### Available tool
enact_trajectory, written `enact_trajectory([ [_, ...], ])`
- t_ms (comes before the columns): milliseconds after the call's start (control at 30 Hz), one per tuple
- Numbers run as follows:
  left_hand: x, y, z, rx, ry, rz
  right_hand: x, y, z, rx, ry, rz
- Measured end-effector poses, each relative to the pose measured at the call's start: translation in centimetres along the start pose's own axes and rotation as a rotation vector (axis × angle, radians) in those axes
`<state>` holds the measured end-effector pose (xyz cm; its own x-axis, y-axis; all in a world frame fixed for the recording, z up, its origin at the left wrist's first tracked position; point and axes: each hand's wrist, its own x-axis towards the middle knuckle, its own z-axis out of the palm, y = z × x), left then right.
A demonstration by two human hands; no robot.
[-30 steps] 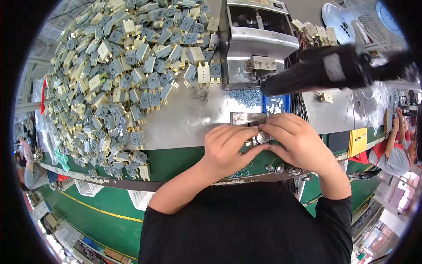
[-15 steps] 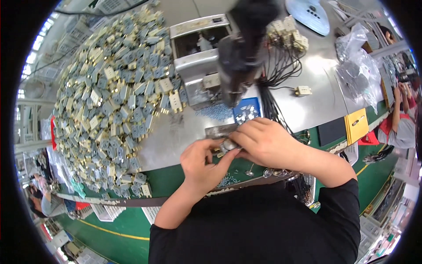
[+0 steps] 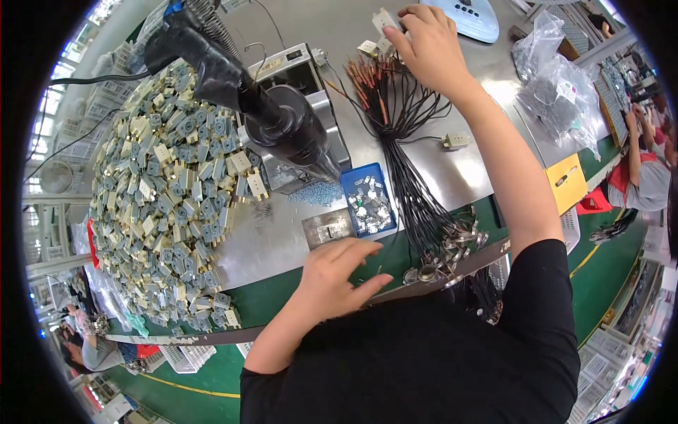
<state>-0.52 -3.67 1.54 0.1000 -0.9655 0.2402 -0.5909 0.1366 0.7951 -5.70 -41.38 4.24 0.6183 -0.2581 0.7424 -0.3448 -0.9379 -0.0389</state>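
Connector: small cream connector block (image 3: 385,20) lies far back on the metal surface (image 3: 480,169), under the fingertips.
Right hand (image 3: 429,44): outstretched, grip pinching the block.
Left hand (image 3: 337,277): near edge, fingers spread, holding nothing.
Between: black wire bundle (image 3: 406,148), blue tray (image 3: 369,200).

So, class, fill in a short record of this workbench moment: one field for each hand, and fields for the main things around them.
Left hand: open, fingers spread, at the near bench edge by a small grey metal plate
Right hand: stretched far out, fingers on small cream plastic parts
Wires: bundle of black leads with reddish tips, fanned out below the right hand
Tray: small blue plastic tray of metal bits
Pile: heap of cream and grey plastic components, on the left
Tool: black hanging power driver
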Motion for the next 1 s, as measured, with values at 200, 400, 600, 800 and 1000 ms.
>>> enact_trajectory([
  [200, 0.4, 0.0, 1.6, -0.01, -0.104, 0.061, -1.2, 0.3, 0.4, -0.356, 0.0, 0.085],
  [400, -0.2, -0.9, 1.6, 0.0, -0.106, 0.06, -3.7, -4.8, -7.4, 0.459, -0.221, 0.273],
  [600, -0.2, -1.6, 1.8, -0.018, -0.046, 0.08, -10.2, -9.7, -7.7, 0.298, -0.835, 0.176],
  [800, -0.7, -1.8, 1.5, -0.053, -0.002, 0.106, -12.2, -11.7, -5.5, -0.091, -0.907, 0.074],
  [1000, -1.3, -1.7, 0.9, -0.088, 0.019, 0.094, -11.7, -9.9, -6.2, 0.126, -0.819, 0.134],
])
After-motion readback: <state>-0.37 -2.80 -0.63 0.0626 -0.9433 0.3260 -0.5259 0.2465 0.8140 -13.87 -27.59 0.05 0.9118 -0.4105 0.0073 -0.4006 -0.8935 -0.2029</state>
